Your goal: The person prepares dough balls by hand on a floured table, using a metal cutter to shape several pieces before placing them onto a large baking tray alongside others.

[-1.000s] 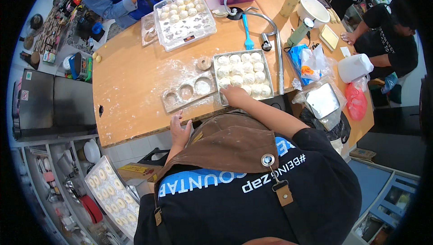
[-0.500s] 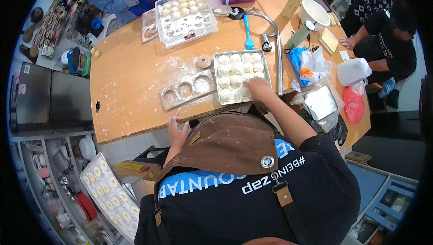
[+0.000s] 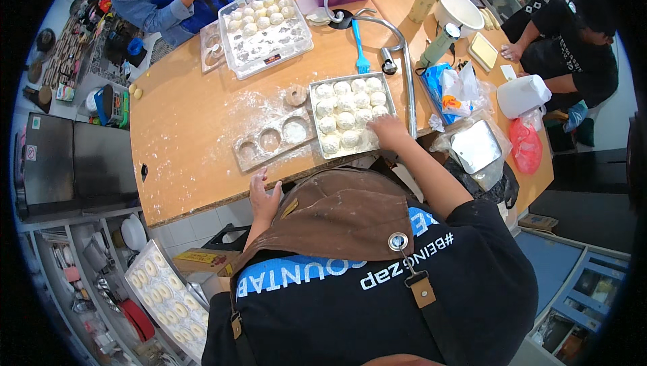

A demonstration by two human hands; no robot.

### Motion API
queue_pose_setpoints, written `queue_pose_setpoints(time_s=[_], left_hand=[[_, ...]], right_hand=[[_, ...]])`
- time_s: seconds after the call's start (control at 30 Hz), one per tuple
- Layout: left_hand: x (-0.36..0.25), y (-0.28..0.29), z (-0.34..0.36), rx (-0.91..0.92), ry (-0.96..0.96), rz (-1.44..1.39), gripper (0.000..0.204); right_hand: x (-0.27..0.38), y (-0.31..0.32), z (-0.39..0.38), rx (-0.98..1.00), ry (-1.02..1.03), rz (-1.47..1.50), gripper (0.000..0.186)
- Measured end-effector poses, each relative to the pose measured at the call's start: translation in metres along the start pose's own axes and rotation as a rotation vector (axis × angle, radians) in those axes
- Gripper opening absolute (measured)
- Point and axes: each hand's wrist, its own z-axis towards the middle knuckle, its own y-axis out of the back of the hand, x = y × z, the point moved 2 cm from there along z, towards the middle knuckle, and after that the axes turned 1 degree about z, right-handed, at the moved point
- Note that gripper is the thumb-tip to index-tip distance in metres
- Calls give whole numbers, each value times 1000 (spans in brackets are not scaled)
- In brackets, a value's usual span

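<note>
**Tray nearly full, mould empty**

Right hand [image 3: 389, 130] rests on tray [image 3: 317, 89], near edge, fingers flat; grip unclear. Dough balls [image 3: 345, 111] fill most rows. Left hand [image 3: 264, 197] splayed on table [image 3: 182, 137] edge, holding nothing. Mould [image 3: 244, 160] cavities look empty.

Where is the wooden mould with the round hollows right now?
In the head view, the wooden mould lies on the floured table, just left of the tray of dough balls that the right hand touches.

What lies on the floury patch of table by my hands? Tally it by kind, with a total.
Metal tray of dough balls: 1
Wooden mould with three hollows: 1
Loose round dough piece: 1
Total: 3
</note>
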Motion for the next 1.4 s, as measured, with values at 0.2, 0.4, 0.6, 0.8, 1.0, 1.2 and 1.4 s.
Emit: queue_pose_setpoints(time_s=[0.2,0.4,0.6,0.8,1.0,1.2,1.4], left_hand=[[-8,4,7,4,38,-63,53],[-5,0,6,38,24,-27,51],[-9,-1,10,28,2,-71,51],[-3,-3,8,64,3,-2,51],[-4,-1,2,56,7,-17,52],[-17,13,3,73,19,0,54],[0,20,-7,87,101,13,55]], right_hand=[[10,14,-2,9,83,30,38],[-15,14,-12,-17,-77,0,33],[-24,4,-9,39,-159,-76,28],[-26,14,-10,-3,-29,-28,27],[-13,16,9,-470,-13,307,35],[9,-6,43,-260,-325,300,54],[44,-12,72,-289,-140,209,51]])
